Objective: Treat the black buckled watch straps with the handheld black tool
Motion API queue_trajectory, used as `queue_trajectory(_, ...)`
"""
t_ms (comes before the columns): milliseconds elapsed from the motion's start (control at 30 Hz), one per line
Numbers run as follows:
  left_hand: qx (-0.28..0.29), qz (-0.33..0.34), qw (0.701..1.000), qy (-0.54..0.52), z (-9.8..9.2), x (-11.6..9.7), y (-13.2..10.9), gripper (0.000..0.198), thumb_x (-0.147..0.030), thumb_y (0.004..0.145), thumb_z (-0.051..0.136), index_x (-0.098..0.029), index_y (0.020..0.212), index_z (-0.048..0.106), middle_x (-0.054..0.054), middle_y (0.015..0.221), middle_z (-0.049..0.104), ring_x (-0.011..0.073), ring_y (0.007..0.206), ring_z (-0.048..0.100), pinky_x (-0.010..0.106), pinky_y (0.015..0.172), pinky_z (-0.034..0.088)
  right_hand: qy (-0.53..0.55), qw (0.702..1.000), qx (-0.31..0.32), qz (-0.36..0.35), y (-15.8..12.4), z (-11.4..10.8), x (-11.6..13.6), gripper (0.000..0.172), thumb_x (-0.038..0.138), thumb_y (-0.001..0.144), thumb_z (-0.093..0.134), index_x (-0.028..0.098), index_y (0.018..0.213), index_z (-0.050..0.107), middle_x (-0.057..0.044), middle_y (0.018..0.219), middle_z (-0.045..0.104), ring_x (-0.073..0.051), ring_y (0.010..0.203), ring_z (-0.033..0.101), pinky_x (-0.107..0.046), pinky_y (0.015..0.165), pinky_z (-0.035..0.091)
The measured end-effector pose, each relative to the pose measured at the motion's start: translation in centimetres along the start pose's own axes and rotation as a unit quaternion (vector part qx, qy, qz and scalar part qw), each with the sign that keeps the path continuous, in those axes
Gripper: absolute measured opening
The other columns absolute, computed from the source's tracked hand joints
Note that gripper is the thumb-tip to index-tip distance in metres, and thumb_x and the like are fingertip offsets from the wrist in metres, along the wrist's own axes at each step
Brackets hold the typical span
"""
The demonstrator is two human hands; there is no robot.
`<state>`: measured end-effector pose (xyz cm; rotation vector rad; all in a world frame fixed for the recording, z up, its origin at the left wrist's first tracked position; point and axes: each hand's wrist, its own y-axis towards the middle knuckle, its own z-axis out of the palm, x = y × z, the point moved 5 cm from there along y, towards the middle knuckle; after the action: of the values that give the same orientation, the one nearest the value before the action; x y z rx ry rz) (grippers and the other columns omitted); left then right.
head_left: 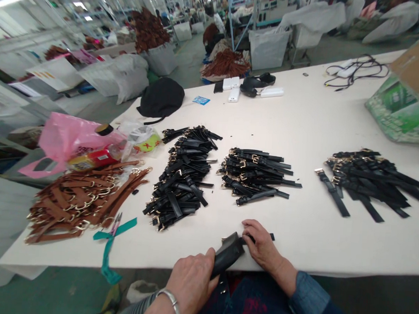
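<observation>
The left hand [191, 278], nearest the camera at the table's [302, 129] front edge, has its fingers wrapped tight around a bunch of black straps [227, 254] that juts up onto the tabletop. The right hand [259, 244] lies just beside it, fingertips pressed together on the bunch's far end and on a strap tip that pokes out to the right. Beyond the hands, the white table carries three black strap piles: a long one [182, 176] at centre left, a smaller one [256, 176] in the middle, and a third [370, 179] well apart to the right. A brown strap pile [80, 202] lies at the left, with a pink bag [70, 140] behind it and a teal ribbon [111, 248] hanging over the edge. A green box [401, 108] stands at far right, a black cap [161, 98] and white chargers [234, 88] at the back.
</observation>
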<state>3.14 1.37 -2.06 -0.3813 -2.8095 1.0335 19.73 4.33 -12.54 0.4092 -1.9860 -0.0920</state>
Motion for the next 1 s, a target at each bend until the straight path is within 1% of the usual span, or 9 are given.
queue_trajectory(67,0.008,-0.001,1.000,0.010,-0.3,-0.2,0.2,0.032,-0.036,0.079,0.039,-0.020,0.105,0.046,0.008,0.087,0.066,0.0247,0.083,0.062,0.037,0.070,0.045,-0.001,1.000,0.000,0.008,0.1,-0.1,0.1,0.012,0.010,0.078,0.045,0.019,0.077,0.053,-0.009,0.099,0.054,-0.019,0.094,0.052,-0.036,0.084,0.044)
queue_trajectory(200,0.030,-0.002,0.999,0.028,-1.4,-0.6,0.5,0.028,-0.031,0.077,0.038,-0.018,0.100,0.048,0.009,0.085,0.066,0.0258,0.081,0.062,0.039,0.070,0.046,0.008,1.000,0.004,0.015,0.2,-0.2,0.3,0.012,0.011,0.079,0.045,0.019,0.077,0.052,-0.008,0.094,0.055,-0.018,0.090,0.053,-0.034,0.081,0.044)
queue_trajectory(367,0.031,-0.004,0.999,0.028,-2.3,-1.5,1.6,0.031,-0.033,0.075,0.039,-0.017,0.099,0.050,0.011,0.089,0.065,0.0254,0.084,0.061,0.037,0.072,0.046,0.024,0.999,-0.012,0.023,0.5,-0.4,0.2,0.013,0.012,0.082,0.041,0.020,0.081,0.052,-0.007,0.094,0.054,-0.018,0.088,0.053,-0.033,0.080,0.045)
queue_trajectory(467,0.026,-0.008,0.999,0.023,-2.1,-1.5,2.1,0.030,-0.036,0.076,0.038,-0.018,0.097,0.051,0.010,0.089,0.065,0.0247,0.085,0.061,0.036,0.073,0.045,0.017,1.000,-0.013,0.020,0.3,-0.6,0.1,0.018,0.011,0.082,0.039,0.020,0.093,0.051,-0.007,0.097,0.054,-0.019,0.092,0.051,-0.035,0.083,0.044)
queue_trajectory(567,0.019,-0.008,1.000,0.016,-1.3,-1.2,2.1,0.030,-0.038,0.077,0.038,-0.019,0.097,0.050,0.009,0.087,0.065,0.0255,0.084,0.061,0.037,0.071,0.045,-0.023,1.000,-0.001,-0.001,-0.3,-0.9,0.2,0.027,0.009,0.079,0.042,0.020,0.102,0.049,-0.009,0.102,0.052,-0.022,0.098,0.048,-0.040,0.086,0.042)
queue_trajectory(700,0.010,-0.031,0.999,-0.007,-0.1,-0.6,1.6,0.031,-0.041,0.079,0.036,-0.020,0.101,0.046,0.008,0.089,0.065,0.0236,0.084,0.061,0.034,0.071,0.044,-0.080,0.997,-0.001,0.004,-0.8,-1.4,0.1,0.023,0.009,0.078,0.044,0.020,0.096,0.054,-0.009,0.097,0.053,-0.024,0.092,0.047,-0.042,0.081,0.042)
queue_trajectory(800,0.015,-0.039,0.999,-0.015,0.3,-0.1,1.0,0.031,-0.041,0.080,0.034,-0.021,0.101,0.046,0.007,0.089,0.065,0.0229,0.085,0.061,0.033,0.071,0.044,-0.099,0.995,0.005,0.006,-0.8,-1.6,0.2,0.020,0.010,0.078,0.046,0.020,0.092,0.056,-0.008,0.090,0.054,-0.023,0.087,0.048,-0.041,0.077,0.041)
queue_trajectory(933,0.025,-0.026,0.999,0.016,-0.1,0.5,0.2,0.032,-0.039,0.079,0.036,-0.019,0.101,0.048,0.008,0.087,0.065,0.0244,0.083,0.061,0.035,0.070,0.045,-0.094,0.996,0.012,-0.002,-1.0,-1.5,-0.1,0.020,0.010,0.079,0.046,0.021,0.090,0.059,-0.007,0.086,0.054,-0.022,0.083,0.048,-0.039,0.074,0.041)
queue_trajectory(1000,0.025,-0.017,0.999,0.035,-0.6,0.3,0.1,0.032,-0.037,0.078,0.037,-0.019,0.101,0.049,0.009,0.086,0.066,0.0253,0.084,0.061,0.036,0.071,0.045,-0.089,0.996,0.010,-0.006,-1.1,-1.5,-0.3,0.020,0.009,0.079,0.047,0.021,0.089,0.060,-0.007,0.086,0.054,-0.021,0.083,0.048,-0.038,0.073,0.042)
